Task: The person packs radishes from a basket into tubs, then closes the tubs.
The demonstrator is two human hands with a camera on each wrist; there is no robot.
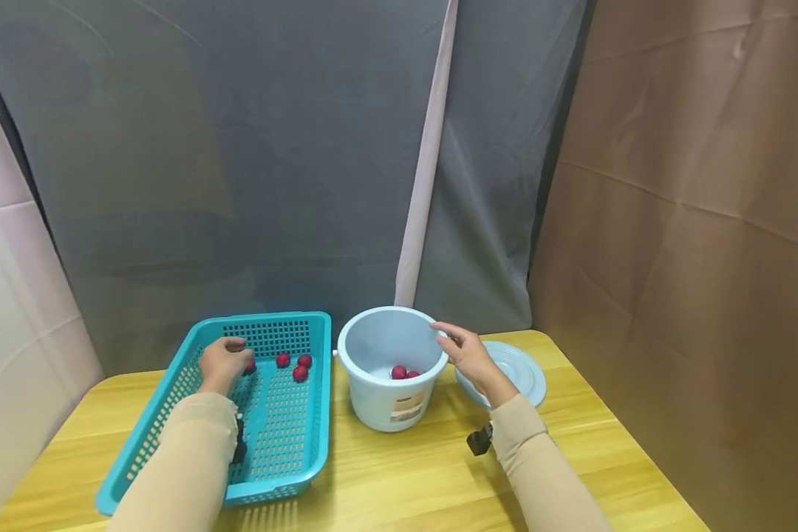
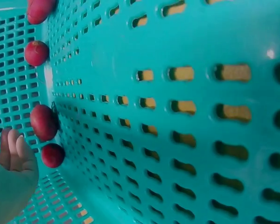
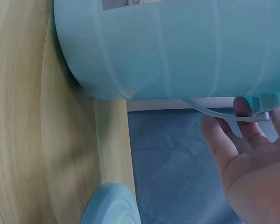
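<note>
On counter at 9 o'clock, teal perforated basket lying flat, holding loose red fruits at its far end. Left hand inside basket, fingers curled over one fruit at far end; grip itself hidden, cannot tell whether pinched. At 12 o'clock, pale blue bucket upright, lid off, more red fruits at bottom. Right hand spread, fingertips resting on rim at 3 o'clock, apparently steadying. Lid flat behind that hand. Yellow wood-grain counter; grey and brown cloth backdrops.
</note>
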